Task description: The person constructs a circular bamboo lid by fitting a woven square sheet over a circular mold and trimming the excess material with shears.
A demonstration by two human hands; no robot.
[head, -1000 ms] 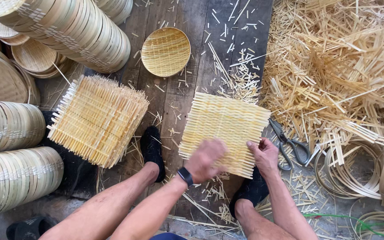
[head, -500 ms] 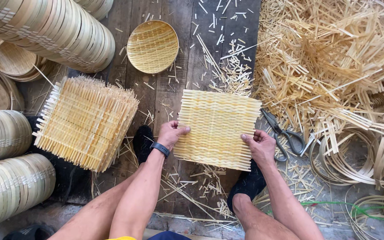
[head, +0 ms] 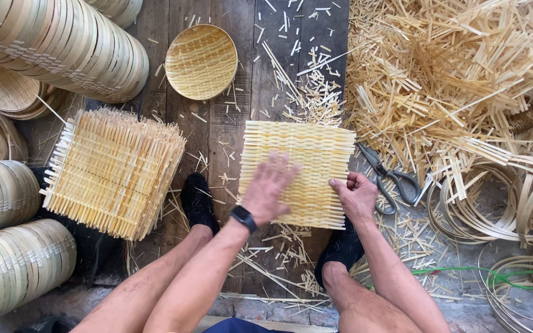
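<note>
A square woven mat [head: 300, 172] of pale, flat bamboo slats lies on the dark plank floor [head: 242, 111], between the person's two black-socked feet. The left hand [head: 268, 188] lies flat on the mat's lower left part, fingers spread wide and a bit blurred, gripping nothing. The right hand [head: 356, 196] sits at the mat's right edge, fingers curled in and pinching the slat ends there. Just beside that hand, steel scissors [head: 390, 179] rest on the planks. To the left sits a thick stack of woven squares [head: 115, 172] with bristly, uneven edges. Toward the top edge of the floor lies a round shallow woven tray [head: 201, 61]. Rolls of stacked round bamboo rims [head: 63, 43] fill the left side; a loose heap of straw-coloured offcuts [head: 451, 80] covers the right, with coiled bamboo strips [head: 501, 203] below it.
</note>
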